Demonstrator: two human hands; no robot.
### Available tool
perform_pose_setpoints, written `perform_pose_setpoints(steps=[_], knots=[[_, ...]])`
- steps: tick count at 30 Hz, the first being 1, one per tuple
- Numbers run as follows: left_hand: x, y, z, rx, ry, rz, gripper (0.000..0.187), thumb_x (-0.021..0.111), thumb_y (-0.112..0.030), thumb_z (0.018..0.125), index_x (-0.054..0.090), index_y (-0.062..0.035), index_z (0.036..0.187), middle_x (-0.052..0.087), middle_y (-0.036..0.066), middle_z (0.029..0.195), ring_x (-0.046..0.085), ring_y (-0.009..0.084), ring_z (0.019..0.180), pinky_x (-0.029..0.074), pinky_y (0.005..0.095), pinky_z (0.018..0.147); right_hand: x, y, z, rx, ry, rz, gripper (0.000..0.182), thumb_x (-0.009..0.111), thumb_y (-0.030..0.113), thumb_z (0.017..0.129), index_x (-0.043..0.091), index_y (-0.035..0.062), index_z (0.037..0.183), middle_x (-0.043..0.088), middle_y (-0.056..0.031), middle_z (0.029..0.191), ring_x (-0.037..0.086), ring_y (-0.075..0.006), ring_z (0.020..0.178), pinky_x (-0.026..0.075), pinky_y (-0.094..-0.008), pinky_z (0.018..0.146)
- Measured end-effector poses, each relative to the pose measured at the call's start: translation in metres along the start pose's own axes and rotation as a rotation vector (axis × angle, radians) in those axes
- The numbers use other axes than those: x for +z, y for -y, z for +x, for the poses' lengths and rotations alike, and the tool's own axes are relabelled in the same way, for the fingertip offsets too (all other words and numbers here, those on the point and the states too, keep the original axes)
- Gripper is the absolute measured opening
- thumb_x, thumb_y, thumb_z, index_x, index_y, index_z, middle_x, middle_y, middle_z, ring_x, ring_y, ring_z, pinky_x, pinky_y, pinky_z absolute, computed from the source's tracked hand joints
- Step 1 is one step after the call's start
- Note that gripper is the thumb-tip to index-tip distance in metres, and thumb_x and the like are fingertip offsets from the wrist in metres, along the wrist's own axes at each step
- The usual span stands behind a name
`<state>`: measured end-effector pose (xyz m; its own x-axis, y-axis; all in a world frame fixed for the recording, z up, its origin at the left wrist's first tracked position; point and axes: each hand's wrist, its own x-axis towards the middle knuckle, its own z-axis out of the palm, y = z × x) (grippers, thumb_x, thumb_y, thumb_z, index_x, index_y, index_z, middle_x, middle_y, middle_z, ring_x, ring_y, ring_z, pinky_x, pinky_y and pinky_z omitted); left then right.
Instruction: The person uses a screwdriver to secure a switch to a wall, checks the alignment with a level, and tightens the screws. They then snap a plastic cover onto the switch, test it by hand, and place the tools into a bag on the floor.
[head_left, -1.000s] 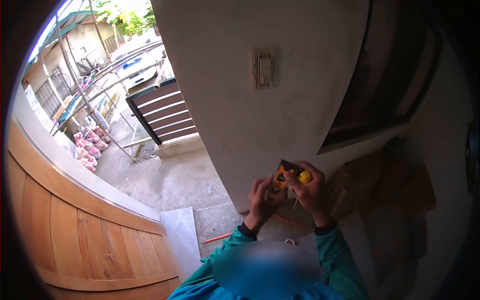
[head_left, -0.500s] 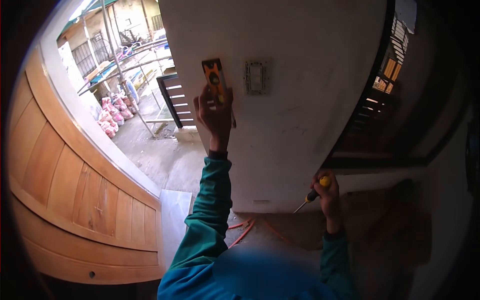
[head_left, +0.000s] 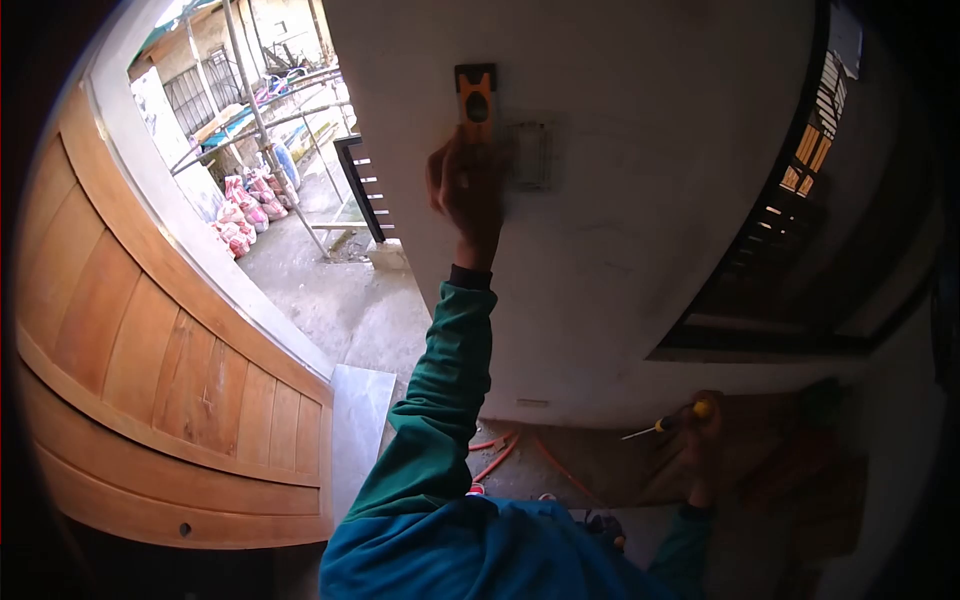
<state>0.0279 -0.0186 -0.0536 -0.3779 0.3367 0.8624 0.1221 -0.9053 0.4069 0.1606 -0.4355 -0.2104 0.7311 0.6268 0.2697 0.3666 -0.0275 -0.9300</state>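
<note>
My left hand (head_left: 467,188) is raised against the white wall, its fingers wrapped round an orange and black spirit level (head_left: 477,98) that stands upright. The level is beside the left edge of a rectangular switch plate (head_left: 532,157) set in the wall; the plate looks dim and blurred. Low on the right, my right hand (head_left: 703,430) grips a yellow and black screwdriver (head_left: 660,426), its shaft pointing left and slightly down, away from the wall plate.
A wooden door (head_left: 180,370) stands on the left by a doorway. Outside are poles and pink sacks (head_left: 240,215). Orange tubes (head_left: 492,455) come up at the wall's foot. A dark-framed window (head_left: 780,260) is on the right.
My left hand has moved the level up and closer to the switch plate. The right hand with the screwdriver is lower and further right. The view has shifted a little.
</note>
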Motion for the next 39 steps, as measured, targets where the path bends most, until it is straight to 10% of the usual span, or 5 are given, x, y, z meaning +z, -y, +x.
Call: perform_pose_setpoints(steps=[5,10,19,23,39], knots=[[-0.009,0.024,-0.001,0.329,0.102,0.105,0.064,0.082,-0.024,0.064,0.060,-0.0089,0.123,0.061,0.004,0.098,0.057,0.0219,0.096,0.040,0.0401,0.089,-0.046,-0.042,-0.008,0.063,-0.096,-0.058,0.042,0.066,0.025,0.089,0.054,0.0059,0.124,0.055,-0.0077,0.117,0.052,-0.0209,0.109,0.037,-0.0331,0.099],[-0.010,0.040,0.004,0.457,0.220,0.071,0.072,0.079,-0.035,0.062,0.056,-0.0118,0.127,0.052,0.006,0.108,0.044,0.0256,0.105,0.028,0.0456,0.093,-0.112,-0.128,-0.016,-0.200,-0.394,1.083,0.048,0.055,0.010,0.094,0.040,0.0076,0.139,0.047,-0.0131,0.136,0.047,-0.0275,0.122,0.033,-0.0413,0.109],[-0.009,0.030,-0.001,0.408,0.217,0.172,0.070,0.078,-0.037,0.060,0.060,-0.0126,0.123,0.048,0.009,0.103,0.042,0.0304,0.104,0.028,0.0477,0.091,0.013,-0.011,0.030,-0.170,-0.196,0.284,0.051,0.062,0.016,0.091,0.041,0.0009,0.135,0.055,-0.0104,0.123,0.051,-0.0185,0.115,0.038,-0.0336,0.099],[-0.010,0.022,0.004,0.495,0.160,0.092,0.067,0.078,-0.022,0.061,0.059,0.0017,0.121,0.058,0.004,0.087,0.048,0.0224,0.084,0.031,0.0397,0.084,0.057,0.031,0.096,-0.265,-0.303,0.998,0.036,0.060,0.021,0.093,0.053,0.0017,0.122,0.058,-0.0081,0.114,0.055,-0.0175,0.104,0.043,-0.0333,0.091],[-0.006,0.018,0.002,0.486,0.108,0.114,0.071,0.078,-0.022,0.062,0.056,-0.0045,0.127,0.058,0.003,0.088,0.048,0.0224,0.084,0.032,0.0412,0.084,0.163,0.185,0.214,-0.695,-0.561,0.864,0.042,0.072,0.025,0.084,0.048,-0.0045,0.104,0.057,-0.0131,0.098,0.063,-0.0239,0.085,0.058,-0.0358,0.074]])
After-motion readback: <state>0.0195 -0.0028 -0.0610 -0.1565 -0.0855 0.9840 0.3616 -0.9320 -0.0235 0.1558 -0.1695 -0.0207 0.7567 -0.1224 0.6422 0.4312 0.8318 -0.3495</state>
